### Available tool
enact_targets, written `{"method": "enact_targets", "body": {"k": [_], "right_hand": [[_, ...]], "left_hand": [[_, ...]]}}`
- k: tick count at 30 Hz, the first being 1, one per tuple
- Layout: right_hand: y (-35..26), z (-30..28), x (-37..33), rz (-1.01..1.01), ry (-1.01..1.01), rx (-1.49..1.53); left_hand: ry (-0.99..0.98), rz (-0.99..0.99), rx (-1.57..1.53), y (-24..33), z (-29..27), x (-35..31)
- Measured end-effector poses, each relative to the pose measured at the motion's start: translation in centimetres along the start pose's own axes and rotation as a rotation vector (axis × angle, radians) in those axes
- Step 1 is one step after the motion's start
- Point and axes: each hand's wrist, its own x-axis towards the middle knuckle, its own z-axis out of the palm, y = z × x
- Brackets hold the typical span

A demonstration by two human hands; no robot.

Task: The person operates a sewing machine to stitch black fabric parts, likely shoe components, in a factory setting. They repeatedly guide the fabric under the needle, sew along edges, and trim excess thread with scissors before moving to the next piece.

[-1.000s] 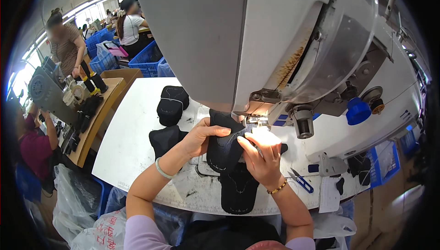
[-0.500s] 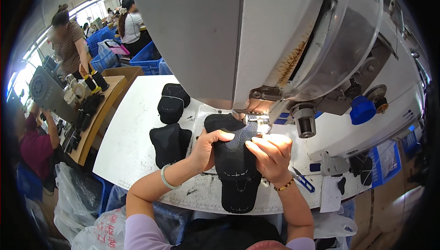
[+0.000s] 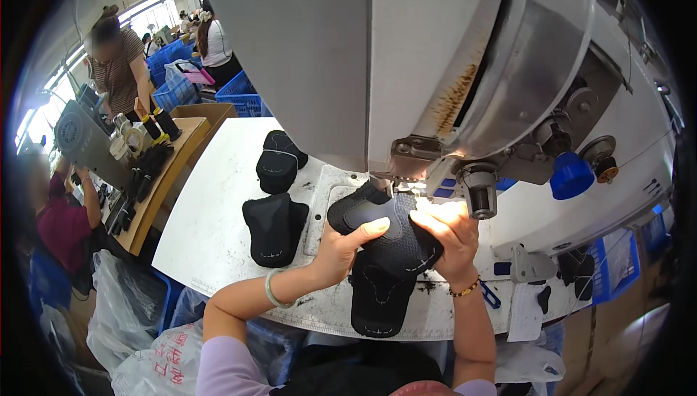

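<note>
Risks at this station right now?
1. The right hand has its fingertips close beside the needle area of the sewing machine; a slip might put them under it.
2. The left hand grips the curved black shoe upper by one edge only; it might twist and skew the seam.

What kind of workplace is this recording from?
Most likely a sewing factory floor: a large white industrial sewing machine over a black stitched fabric piece held by both hands, stacks of black cut pieces, and other workers at neighbouring tables with blue plastic crates.
</note>
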Motion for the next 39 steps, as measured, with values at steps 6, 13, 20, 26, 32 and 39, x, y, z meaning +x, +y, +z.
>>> {"method": "enact_targets", "body": {"k": [6, 13, 20, 26, 32, 39], "right_hand": [[0.8, 0.4, -0.7, 0.154, -0.015, 0.155], [1.3, 0.4, -1.0, 0.24, -0.039, 0.286], [1.3, 0.5, -1.1, 0.198, -0.062, 0.194], [0.8, 0.8, -0.8, 0.081, 0.012, 0.116], [0.2, 1.0, -1.1, 0.009, -0.005, -0.011], [0.3, 1.2, -1.7, 0.087, 0.002, 0.014]], "left_hand": [[-0.016, 0.186, 0.219, -0.3, 1.1, -0.3], [-0.015, 0.209, 0.356, 0.7, 1.7, -0.1], [0.059, 0.196, 0.327, 0.5, 1.0, 0.9], [0.013, 0.051, 0.218, 1.3, 0.0, 2.0], [-0.026, -0.019, 0.173, 1.4, -1.2, 2.6], [-0.029, -0.001, 0.219, 1.7, -1.0, 2.5]]}}
